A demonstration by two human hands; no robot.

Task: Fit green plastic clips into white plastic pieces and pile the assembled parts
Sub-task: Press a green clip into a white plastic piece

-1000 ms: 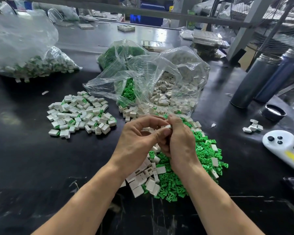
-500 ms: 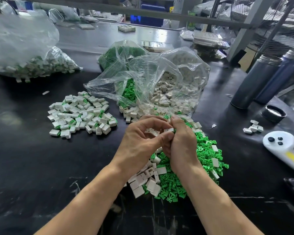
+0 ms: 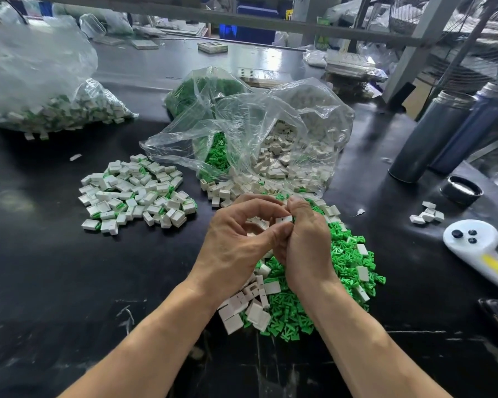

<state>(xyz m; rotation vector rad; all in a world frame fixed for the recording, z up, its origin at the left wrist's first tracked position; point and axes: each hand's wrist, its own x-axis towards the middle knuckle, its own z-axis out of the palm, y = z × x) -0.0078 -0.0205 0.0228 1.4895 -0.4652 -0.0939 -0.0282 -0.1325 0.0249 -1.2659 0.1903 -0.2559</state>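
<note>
glossy black worktop. at centre frame, left hand and right hand meet, fingers curled, pinching a small white plastic piece above a loose heap of green clips; assembled pile left of centre.

text: none I can read | yellow label on my white controller: marks too blurred | bags: unprinted

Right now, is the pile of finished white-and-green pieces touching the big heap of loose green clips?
Apart. The head view shows bare black table between the pile of finished pieces on the left and the heap of green clips under the hands.
</note>
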